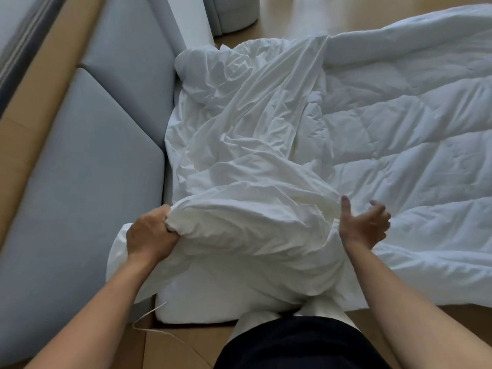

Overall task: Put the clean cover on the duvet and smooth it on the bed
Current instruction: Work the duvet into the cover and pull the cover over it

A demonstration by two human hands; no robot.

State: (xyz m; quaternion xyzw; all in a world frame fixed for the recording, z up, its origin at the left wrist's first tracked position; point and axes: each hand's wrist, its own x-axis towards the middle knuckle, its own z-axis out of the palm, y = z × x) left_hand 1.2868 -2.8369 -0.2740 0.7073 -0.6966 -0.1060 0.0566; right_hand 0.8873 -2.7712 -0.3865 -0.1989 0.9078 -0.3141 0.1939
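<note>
A white quilted duvet (pixel 404 145) lies spread over the bed, bare on the right side. A crumpled white cover (pixel 247 123) lies over its left part, from the headboard end down to the near corner. My left hand (pixel 150 231) grips a bunched, cover-wrapped corner of the duvet at the near left. My right hand (pixel 364 225) hovers palm up beside the cover's edge, fingers loosely curled and thumb raised, holding nothing.
A grey-blue padded headboard (pixel 87 145) runs along the left of the bed. A thin white cord (pixel 149 320) lies on the wooden surround below the mattress corner. A grey round stool (pixel 234 12) stands on the wooden floor at the top. My legs touch the bed's near edge.
</note>
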